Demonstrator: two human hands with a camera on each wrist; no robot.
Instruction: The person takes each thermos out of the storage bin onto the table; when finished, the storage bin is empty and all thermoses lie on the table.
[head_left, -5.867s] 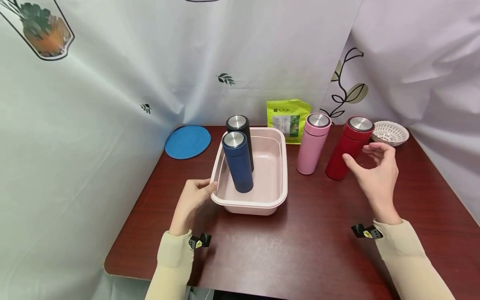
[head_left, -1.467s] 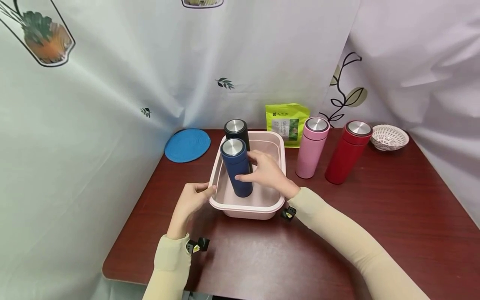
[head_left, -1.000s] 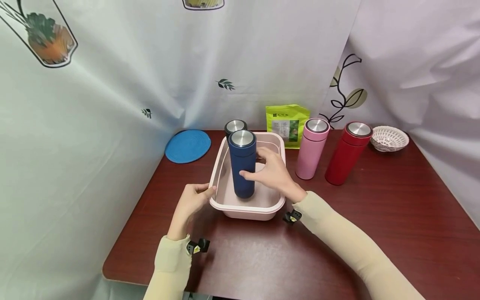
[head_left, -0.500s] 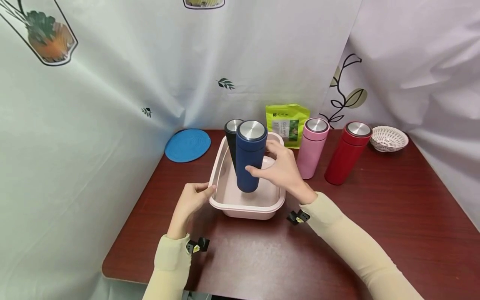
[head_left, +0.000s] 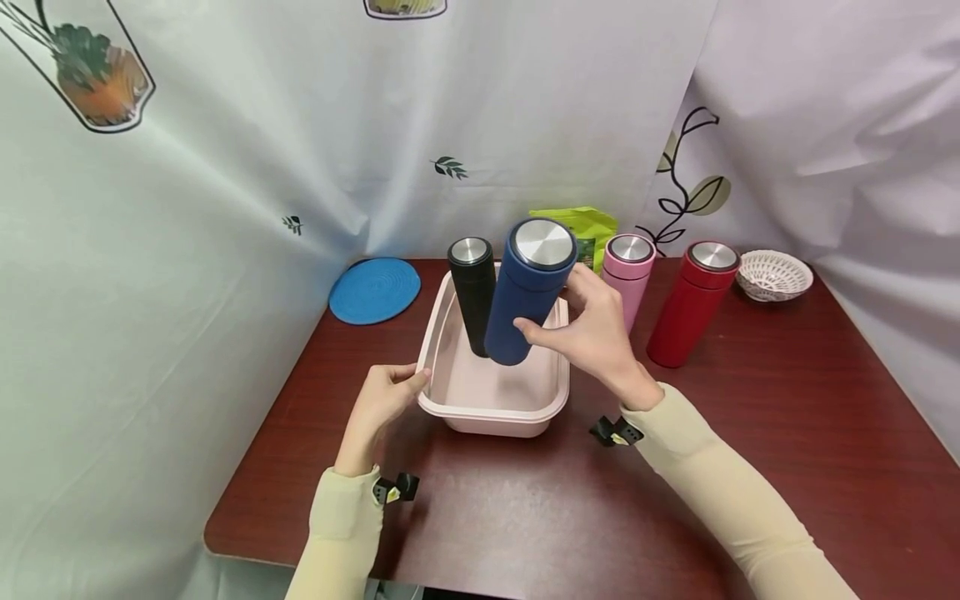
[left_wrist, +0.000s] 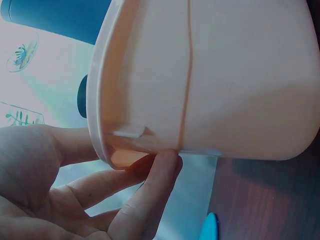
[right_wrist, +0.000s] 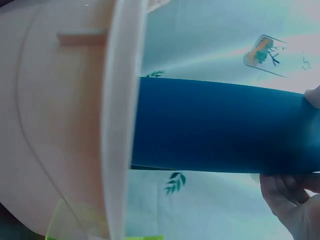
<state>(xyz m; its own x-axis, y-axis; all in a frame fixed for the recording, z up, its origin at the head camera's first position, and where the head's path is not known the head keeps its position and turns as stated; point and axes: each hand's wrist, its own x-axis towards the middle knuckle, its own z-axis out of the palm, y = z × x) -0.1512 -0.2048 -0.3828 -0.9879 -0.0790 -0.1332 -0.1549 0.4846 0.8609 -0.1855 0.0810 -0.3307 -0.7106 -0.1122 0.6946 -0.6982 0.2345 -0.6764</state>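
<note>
Fingers of the left hand [head_left: 382,408] pinch one plastic tub [head_left: 495,414] by its rim; one black flask [head_left: 472,304] stands inside. In or above the tub, the right hand [head_left: 597,337] curls round one matte blue flask [head_left: 523,293], long axis tilted, steel lid [head_left: 544,242] upper-right. One pink flask [head_left: 627,283], one red flask [head_left: 688,315], one openwork basket [head_left: 775,275] follow.

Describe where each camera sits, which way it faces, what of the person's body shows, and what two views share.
Head: on the head, facing forward and down over the table; sleeves, left grip and right grip show.
Left wrist: on that wrist, facing the tub; the left grip shows, holding its rim.
Right wrist: on that wrist, facing the blue flask past the tub's wall; the right grip shows partly.
Shared: both wrist views show tub and blue flask.
</note>
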